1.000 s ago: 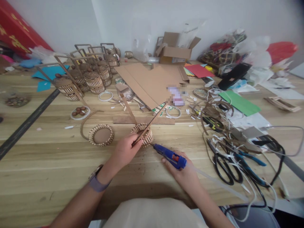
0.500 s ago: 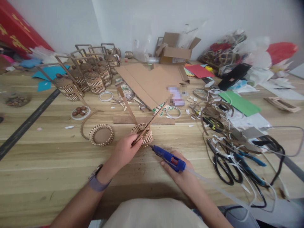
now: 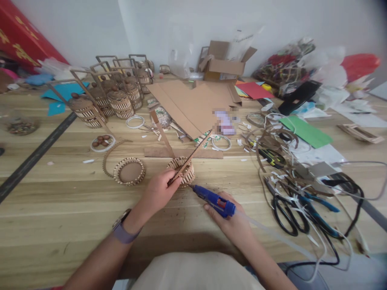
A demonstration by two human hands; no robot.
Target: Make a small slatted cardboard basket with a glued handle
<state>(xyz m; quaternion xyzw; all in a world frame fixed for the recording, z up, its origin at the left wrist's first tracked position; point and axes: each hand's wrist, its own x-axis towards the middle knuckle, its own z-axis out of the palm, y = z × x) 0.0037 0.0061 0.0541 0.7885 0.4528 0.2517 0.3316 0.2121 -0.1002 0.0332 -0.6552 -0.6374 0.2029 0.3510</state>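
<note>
My left hand point(image 3: 159, 191) is closed on a narrow brown cardboard strip point(image 3: 198, 148), pinched at the near rim of a small round basket point(image 3: 189, 173) with light and dark vertical slats. The strip slants up to the right, across the basket's opening. In my right hand point(image 3: 236, 227) is a blue glue gun point(image 3: 213, 199), its nozzle close to the basket's lower right side; whether it touches is too small to tell. Another shallow slatted basket point(image 3: 129, 172) rests to the left, a curved strip point(image 3: 105, 163) beside it. My left fingers hide part of the held basket.
Finished-looking handled baskets point(image 3: 119, 102) stand at the back left. A white ring with brown balls point(image 3: 102, 141) lies nearer. A large cardboard sheet point(image 3: 187, 104) covers the back middle. Black-handled scissors point(image 3: 284, 217), pliers point(image 3: 320, 201) and tangled cords crowd the right.
</note>
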